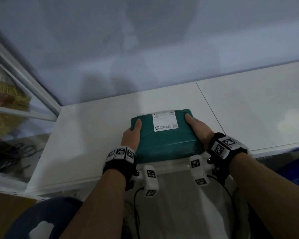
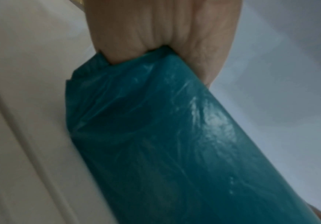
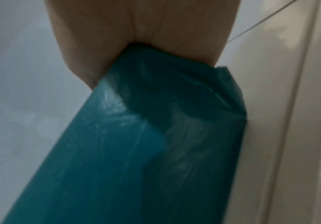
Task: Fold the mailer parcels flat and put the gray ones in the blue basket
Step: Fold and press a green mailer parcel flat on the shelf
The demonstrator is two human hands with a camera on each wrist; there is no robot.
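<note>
A teal-green mailer parcel with a white shipping label sits at the front edge of the white table. My left hand grips its left end, thumb on top and fingers underneath. At the other end my right hand holds it the same way. The left wrist view shows the parcel clamped in the left hand. The right wrist view shows the parcel in the right hand. No gray parcel is in view.
A blue basket shows partly at the right, below the table edge. A glass-fronted cabinet with clutter stands at the left. A pale wall rises behind the table. A seam divides the tabletop right of the parcel.
</note>
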